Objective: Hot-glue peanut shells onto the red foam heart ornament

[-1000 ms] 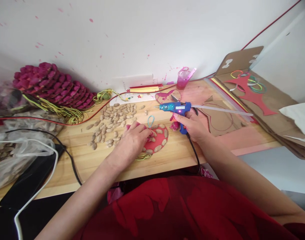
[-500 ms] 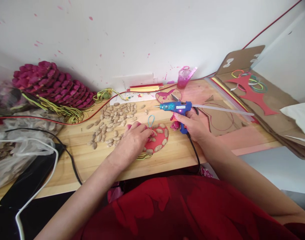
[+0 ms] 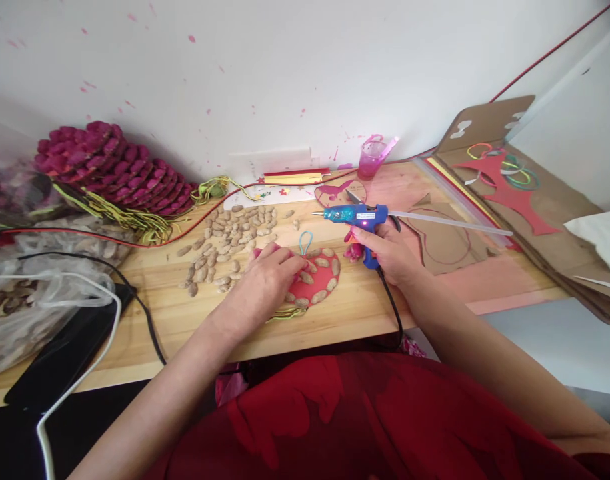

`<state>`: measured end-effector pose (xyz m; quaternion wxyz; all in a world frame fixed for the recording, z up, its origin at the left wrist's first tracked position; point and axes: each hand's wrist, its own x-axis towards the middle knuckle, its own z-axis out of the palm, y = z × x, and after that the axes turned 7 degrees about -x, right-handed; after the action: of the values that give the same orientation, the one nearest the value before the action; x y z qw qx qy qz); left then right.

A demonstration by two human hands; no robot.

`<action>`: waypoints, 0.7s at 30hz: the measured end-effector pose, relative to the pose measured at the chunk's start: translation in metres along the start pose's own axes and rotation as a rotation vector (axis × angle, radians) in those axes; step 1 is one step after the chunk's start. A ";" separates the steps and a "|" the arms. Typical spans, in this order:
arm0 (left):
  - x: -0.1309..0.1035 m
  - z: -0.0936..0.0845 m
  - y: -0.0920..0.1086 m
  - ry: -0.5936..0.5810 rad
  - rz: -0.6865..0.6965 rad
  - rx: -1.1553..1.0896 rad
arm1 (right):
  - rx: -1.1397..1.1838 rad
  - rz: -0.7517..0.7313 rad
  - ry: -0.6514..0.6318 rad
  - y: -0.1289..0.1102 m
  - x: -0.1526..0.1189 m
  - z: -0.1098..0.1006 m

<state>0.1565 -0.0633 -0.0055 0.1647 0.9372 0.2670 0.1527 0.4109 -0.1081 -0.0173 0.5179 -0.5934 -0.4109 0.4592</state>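
Note:
A blue hot glue gun [image 3: 355,213] is gripped in my right hand [image 3: 395,252], its metal nozzle pointing left and a long clear glue stick sticking out of the back. Under my left hand [image 3: 272,277] lies a round red disc [image 3: 319,277] with peanuts stuck around its rim and on its upper part. The left fingertips are closed at a peanut [image 3: 306,277] near the disc's upper left; the hand hides the disc's left side. A light blue loop [image 3: 305,242] sticks out from the disc's top, and yellow-green strings [image 3: 289,313] show below it.
Loose peanuts [image 3: 227,233] are spread left of the disc. Magenta-dyed stacked pieces [image 3: 109,163] and plastic bags [image 3: 45,293] stand at left. Behind the glue gun are scissors [image 3: 355,197] and a pink cup [image 3: 372,159]; cut cardboard [image 3: 439,243] lies right. A black cord [image 3: 392,307] hangs from the gun.
The whole view has shifted slightly right and down. Both hands keep nearly the same places; the left fingers stay at the disc and the right still holds the glue gun.

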 end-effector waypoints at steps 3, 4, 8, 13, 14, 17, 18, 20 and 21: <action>-0.002 -0.012 -0.009 0.045 -0.050 0.039 | -0.005 0.003 0.001 -0.002 -0.001 0.001; -0.003 -0.017 -0.014 0.066 -0.064 0.049 | -0.011 0.003 0.001 -0.002 -0.001 0.001; -0.009 -0.038 -0.037 0.146 -0.194 0.081 | -0.028 0.013 0.007 -0.002 -0.001 0.001; -0.018 -0.058 -0.060 0.149 -0.444 0.203 | -0.031 0.013 0.028 0.000 -0.002 -0.001; -0.019 -0.059 -0.063 0.130 -0.475 0.223 | -0.038 0.012 0.028 0.000 -0.001 -0.001; -0.021 -0.058 -0.071 0.117 -0.501 0.246 | -0.056 0.008 0.024 0.001 -0.001 -0.002; -0.021 -0.056 -0.073 0.128 -0.495 0.247 | -0.059 0.004 0.022 0.001 0.000 -0.003; -0.021 -0.052 -0.077 0.154 -0.475 0.255 | -0.067 -0.002 0.022 0.001 0.000 -0.003; -0.020 -0.051 -0.078 0.164 -0.466 0.259 | -0.074 0.000 0.023 0.001 0.000 -0.003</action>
<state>0.0862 -0.0004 0.0056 0.0519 0.8483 0.5051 0.1506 0.4141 -0.1086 -0.0185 0.5003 -0.6173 -0.4217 0.4368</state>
